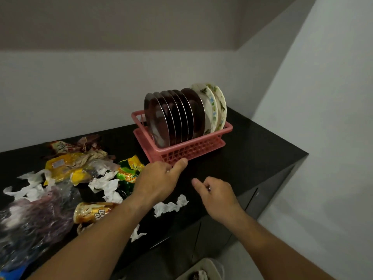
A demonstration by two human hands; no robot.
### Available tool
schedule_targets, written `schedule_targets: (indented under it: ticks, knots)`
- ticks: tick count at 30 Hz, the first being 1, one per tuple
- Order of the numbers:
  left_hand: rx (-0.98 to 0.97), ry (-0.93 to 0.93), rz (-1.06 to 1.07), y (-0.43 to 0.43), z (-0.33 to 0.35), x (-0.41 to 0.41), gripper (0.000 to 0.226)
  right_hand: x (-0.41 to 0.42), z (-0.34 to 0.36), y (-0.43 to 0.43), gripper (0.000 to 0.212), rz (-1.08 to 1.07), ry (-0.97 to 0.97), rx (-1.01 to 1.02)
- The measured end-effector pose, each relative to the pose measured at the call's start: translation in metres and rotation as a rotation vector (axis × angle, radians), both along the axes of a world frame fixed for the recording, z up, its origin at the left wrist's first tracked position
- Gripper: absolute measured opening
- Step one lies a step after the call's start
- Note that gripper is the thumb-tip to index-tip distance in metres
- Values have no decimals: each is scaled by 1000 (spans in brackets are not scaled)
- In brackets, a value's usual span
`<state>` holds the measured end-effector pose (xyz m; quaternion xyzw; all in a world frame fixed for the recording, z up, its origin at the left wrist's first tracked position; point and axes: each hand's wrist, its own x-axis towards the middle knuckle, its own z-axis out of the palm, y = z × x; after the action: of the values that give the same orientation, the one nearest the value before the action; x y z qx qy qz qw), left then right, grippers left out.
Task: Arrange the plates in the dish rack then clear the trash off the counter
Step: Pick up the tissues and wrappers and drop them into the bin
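Okay, plates (177, 116) racked; trash (66, 170) looks light and crinkly, I'd pinch loose edges. Left hand (159, 178) touches rack (189, 150), right hand (217, 194) loosely curled, both empty.

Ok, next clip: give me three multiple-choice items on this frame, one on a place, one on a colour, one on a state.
1. Where does the pile of crumpled wrappers and white tissue lie?
A. on the black counter, left of the pink plastic dish rack
B. inside that rack
C. on the floor

2. The snack wrapper nearest the left hand is mostly:
A. red
B. blue
C. green

3. The round steel plates are:
A. stacked flat
B. upright in the rack
C. held by a hand

Key: 1 A, the litter spreads over the counter beside the rack; 2 C, green foil shows beside that hand; 3 B, they stand on edge in a row.
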<state>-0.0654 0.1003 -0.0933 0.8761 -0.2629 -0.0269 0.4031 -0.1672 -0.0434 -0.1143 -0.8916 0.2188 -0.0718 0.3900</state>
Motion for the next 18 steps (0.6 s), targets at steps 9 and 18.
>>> schedule_targets:
  ticks: [9, 18]
  knots:
    - [-23, 72, -100, 7, -42, -50, 60, -59, -35, 18, 42, -142, 13, 100]
    - [60, 186, -235, -23, -96, -89, 45, -95, -86, -15, 26, -152, 74, 115]
